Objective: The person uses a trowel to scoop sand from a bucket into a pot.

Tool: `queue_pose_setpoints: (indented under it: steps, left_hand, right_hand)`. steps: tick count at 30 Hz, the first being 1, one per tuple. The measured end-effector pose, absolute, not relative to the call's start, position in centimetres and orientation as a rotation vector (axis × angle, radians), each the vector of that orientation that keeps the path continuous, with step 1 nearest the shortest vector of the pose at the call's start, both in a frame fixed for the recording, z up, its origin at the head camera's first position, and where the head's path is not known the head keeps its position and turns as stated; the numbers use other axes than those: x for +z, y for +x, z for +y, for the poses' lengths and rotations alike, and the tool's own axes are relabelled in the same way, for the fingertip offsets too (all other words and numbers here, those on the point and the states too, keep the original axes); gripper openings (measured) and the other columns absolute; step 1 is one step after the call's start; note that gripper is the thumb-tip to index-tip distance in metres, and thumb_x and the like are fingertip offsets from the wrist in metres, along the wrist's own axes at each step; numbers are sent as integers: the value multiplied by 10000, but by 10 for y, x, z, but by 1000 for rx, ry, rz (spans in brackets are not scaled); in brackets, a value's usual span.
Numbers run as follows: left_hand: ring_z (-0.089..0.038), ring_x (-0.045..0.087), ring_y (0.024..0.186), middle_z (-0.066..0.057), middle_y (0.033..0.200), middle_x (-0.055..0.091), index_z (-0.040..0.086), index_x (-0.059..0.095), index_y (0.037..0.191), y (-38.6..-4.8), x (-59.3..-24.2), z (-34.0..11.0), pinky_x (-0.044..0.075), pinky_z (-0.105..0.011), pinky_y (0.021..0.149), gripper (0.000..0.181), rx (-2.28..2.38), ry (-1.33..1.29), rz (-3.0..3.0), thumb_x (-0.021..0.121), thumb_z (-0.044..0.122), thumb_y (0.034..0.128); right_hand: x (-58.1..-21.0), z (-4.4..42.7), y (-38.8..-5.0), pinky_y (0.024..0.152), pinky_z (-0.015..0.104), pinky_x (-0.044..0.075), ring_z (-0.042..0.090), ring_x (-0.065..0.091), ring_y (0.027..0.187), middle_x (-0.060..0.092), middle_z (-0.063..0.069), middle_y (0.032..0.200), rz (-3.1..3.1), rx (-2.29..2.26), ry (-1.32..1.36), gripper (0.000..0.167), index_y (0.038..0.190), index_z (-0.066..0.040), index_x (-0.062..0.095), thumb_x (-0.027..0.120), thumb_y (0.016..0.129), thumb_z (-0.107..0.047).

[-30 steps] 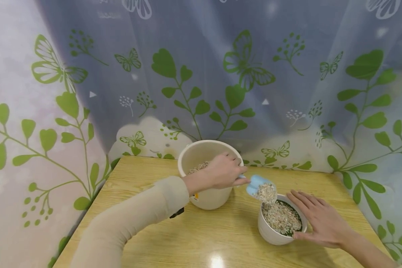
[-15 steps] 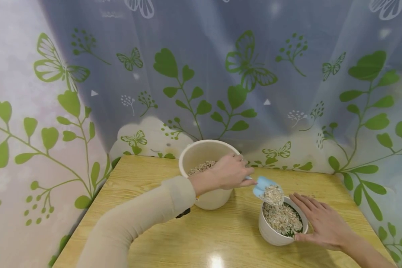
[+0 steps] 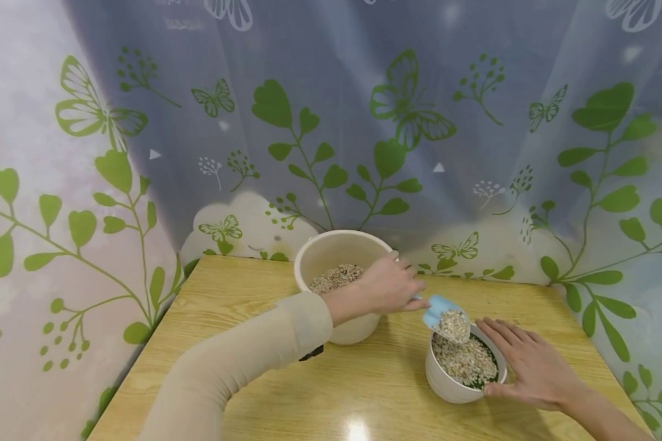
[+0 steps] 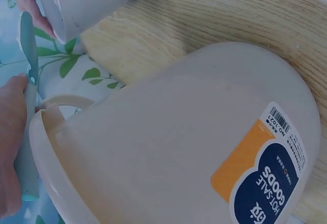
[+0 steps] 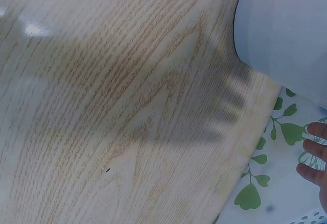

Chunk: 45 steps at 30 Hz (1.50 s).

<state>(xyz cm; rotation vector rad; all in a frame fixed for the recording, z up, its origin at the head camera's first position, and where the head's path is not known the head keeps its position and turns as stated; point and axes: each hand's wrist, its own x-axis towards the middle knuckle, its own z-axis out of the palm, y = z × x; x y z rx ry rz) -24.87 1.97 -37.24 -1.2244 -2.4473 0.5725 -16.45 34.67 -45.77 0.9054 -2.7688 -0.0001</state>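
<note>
In the head view my left hand [image 3: 388, 286] grips the handle of a light blue scoop [image 3: 434, 306] loaded with pale, coarse grains [image 3: 455, 326]. The scoop's front lip is at the near-left rim of a small white pot [image 3: 447, 383], which holds similar grains over something dark green. My right hand [image 3: 532, 364] rests at the pot's right rim, fingers extended and thumb toward the near side. In the left wrist view the scoop handle [image 4: 29, 147] lies along the fingers. Only the fingertips [image 5: 312, 155] of my right hand show in the right wrist view, near the pot [image 5: 286, 40].
A cream bucket [image 3: 314, 254] with more grains inside stands behind my left forearm, its label [image 4: 271, 168] visible in the left wrist view. Everything stands on a wood-grain table [image 3: 303, 392]. A leaf-and-butterfly patterned curtain [image 3: 331, 122] hangs behind the table and along both sides.
My left hand and the loaded scoop have moved right and slightly toward me, further over the pot. The right hand and pot have stayed nearly still.
</note>
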Motion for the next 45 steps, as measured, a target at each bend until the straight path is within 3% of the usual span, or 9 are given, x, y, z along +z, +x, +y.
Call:
queue_pose_setpoints:
  steps: [6, 16, 19, 25, 32, 37, 45]
  left_hand:
    - [-111, 690, 1084, 96, 1176, 768, 350, 702, 1225, -248, -372, 25, 509, -300, 954, 558, 644, -1227, -2450, 277, 684, 1085]
    - [-103, 704, 1101, 97, 1154, 780, 332, 714, 1176, -247, -373, 35, 514, -276, 951, 564, 736, -1252, -2425, 261, 659, 1098]
    - [-81, 695, 1042, 122, 1109, 777, 342, 714, 1173, -247, -374, 37, 502, -257, 908, 566, 767, -1240, -2420, 259, 668, 1095]
    - [-50, 616, 855, 181, 904, 718, 349, 714, 1056, -247, -375, 42, 453, -238, 826, 542, 794, -1212, -2417, 288, 684, 1084]
    - [-49, 595, 839, 189, 878, 698, 336, 687, 980, -247, -377, 47, 455, -237, 831, 531, 814, -1211, -2440, 301, 687, 1081]
    - [-53, 485, 735, 180, 779, 605, 302, 548, 788, -246, -376, 49, 372, -228, 731, 540, 817, -1201, -2412, 309, 689, 1079]
    - [-65, 408, 685, 171, 725, 528, 276, 443, 697, -243, -370, 57, 284, -241, 671, 571, 858, -1194, -2370, 340, 697, 1069]
  right_hand:
    - [-456, 346, -164, 991, 659, 515, 457, 576, 1359, 532, 186, 1569, -2775, -10, 906, 1209, 1654, -164, 332, 756, 711, -792]
    - [-456, 346, -164, 1010, 654, 508, 445, 576, 1365, 544, 178, 1567, -2782, -33, 901, 1191, 1646, -164, 350, 744, 717, -797]
    - [-456, 345, -165, 1016, 654, 504, 446, 577, 1366, 549, 179, 1564, -2779, -37, 904, 1191, 1643, -160, 355, 738, 718, -805]
    - [-458, 346, -167, 1022, 656, 497, 445, 583, 1355, 561, 191, 1549, -2765, -39, 901, 1200, 1638, -152, 366, 739, 706, -812]
    - [-460, 347, -166, 1008, 657, 503, 448, 579, 1354, 545, 196, 1559, -2781, -43, 888, 1209, 1661, -173, 321, 754, 717, -793]
    - [-458, 346, -166, 991, 663, 509, 449, 576, 1349, 548, 195, 1554, -2766, -37, 896, 1218, 1665, -181, 314, 757, 710, -796]
    - [-454, 345, -165, 1000, 649, 507, 442, 586, 1346, 559, 185, 1549, -2783, -37, 888, 1178, 1646, -178, 360, 769, 719, -779]
